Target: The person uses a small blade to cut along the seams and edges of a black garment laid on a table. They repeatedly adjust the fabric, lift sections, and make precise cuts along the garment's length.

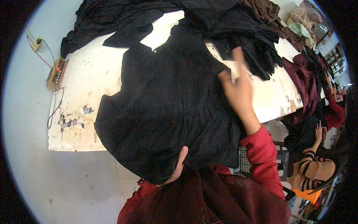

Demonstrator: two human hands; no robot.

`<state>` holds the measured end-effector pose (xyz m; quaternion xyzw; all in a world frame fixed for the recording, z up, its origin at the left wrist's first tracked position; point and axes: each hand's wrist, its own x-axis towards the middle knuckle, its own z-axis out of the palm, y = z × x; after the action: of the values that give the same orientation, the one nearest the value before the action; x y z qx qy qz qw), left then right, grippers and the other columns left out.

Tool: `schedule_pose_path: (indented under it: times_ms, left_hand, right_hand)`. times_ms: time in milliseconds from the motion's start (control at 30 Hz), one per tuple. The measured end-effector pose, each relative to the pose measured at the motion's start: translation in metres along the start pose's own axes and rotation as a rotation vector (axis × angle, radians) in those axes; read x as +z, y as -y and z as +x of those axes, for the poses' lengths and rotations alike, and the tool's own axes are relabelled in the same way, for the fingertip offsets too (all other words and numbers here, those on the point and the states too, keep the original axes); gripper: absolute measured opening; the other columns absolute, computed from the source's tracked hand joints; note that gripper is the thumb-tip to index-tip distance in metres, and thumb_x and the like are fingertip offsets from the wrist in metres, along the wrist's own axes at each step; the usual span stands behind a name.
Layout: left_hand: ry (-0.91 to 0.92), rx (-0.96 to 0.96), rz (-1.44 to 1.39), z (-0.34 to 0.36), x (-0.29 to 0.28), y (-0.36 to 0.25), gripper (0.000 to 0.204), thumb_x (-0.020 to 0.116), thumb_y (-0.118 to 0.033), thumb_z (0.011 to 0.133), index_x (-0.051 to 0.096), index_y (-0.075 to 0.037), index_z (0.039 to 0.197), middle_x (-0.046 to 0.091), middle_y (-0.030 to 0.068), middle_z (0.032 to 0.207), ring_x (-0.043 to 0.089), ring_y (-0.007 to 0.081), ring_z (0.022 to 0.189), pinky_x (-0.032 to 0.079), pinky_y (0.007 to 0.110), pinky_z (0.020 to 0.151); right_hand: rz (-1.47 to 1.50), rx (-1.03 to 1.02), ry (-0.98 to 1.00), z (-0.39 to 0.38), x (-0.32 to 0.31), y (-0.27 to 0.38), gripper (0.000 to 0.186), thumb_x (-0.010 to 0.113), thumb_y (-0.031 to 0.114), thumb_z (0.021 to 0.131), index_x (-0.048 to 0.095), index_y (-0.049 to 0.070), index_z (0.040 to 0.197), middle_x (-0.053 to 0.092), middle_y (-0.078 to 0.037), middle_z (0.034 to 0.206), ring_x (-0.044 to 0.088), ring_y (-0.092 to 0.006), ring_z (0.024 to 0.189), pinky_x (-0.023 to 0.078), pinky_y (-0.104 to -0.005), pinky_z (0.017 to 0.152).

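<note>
Black gathered cloth (167,100) lies just left of right fingers (239,59) (blurred).

Cloth piece (167,97) on table (93,71), heaped fabric (115,16) behind, power strip (56,74) left.

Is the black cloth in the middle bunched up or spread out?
Mostly spread out: the black cloth lies wide over the white table, with some creases.

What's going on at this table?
A red-sleeved person has a black cloth spread over the table and its near edge. The left hand is at the cloth's near end, thumb on top, fingers hidden. The blurred right hand is by the cloth's right edge, thumb and a finger apart. More dark fabric lies beyond.
</note>
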<state>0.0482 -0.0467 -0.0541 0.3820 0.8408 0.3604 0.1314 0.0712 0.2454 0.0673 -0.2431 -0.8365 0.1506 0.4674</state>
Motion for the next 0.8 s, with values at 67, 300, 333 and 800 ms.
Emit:
schedule_pose_path:
  times_ms: [67,300,333,800]
  left_hand:
    - [-0.055,-0.019,0.051,0.001,-0.007,-0.005,0.044,0.064,-0.018,0.090,0.052,-0.001,0.129,0.053,0.0175,0.134,0.049,0.0350,0.121,0.033,0.048,0.105]
    - [0.018,-0.031,-0.297,0.015,-0.011,-0.028,0.052,0.066,-0.027,0.089,0.050,-0.002,0.132,0.050,0.0184,0.137,0.046,0.0357,0.126,0.031,0.047,0.109]
    - [0.017,-0.081,-0.266,0.015,-0.012,-0.026,0.055,0.066,-0.029,0.089,0.049,-0.001,0.133,0.050,0.0185,0.137,0.045,0.0353,0.126,0.031,0.047,0.109]
    - [0.359,-0.029,-1.003,0.019,-0.037,-0.016,0.059,0.068,-0.029,0.087,0.048,0.000,0.135,0.050,0.0154,0.137,0.049,0.0297,0.123,0.037,0.042,0.107]
  right_hand:
    - [0.478,0.229,0.198,0.016,-0.016,0.016,0.058,0.069,0.019,0.084,0.048,0.002,0.134,0.060,-0.016,0.125,0.053,-0.0315,0.122,0.037,-0.0362,0.106]
    - [-0.061,-0.015,0.357,-0.025,-0.012,0.022,0.052,0.070,0.014,0.082,0.054,0.005,0.130,0.054,-0.022,0.132,0.058,-0.0357,0.116,0.048,-0.0402,0.096]
    - [-0.101,0.109,0.115,-0.009,-0.015,0.020,0.055,0.069,0.011,0.081,0.050,0.005,0.133,0.053,-0.022,0.132,0.059,-0.0355,0.113,0.050,-0.0388,0.090]
    - [0.766,-0.265,0.805,-0.118,-0.033,0.072,0.039,0.072,0.015,0.064,0.068,0.013,0.103,0.064,-0.001,0.125,0.068,-0.0208,0.072,0.052,-0.0300,0.057]
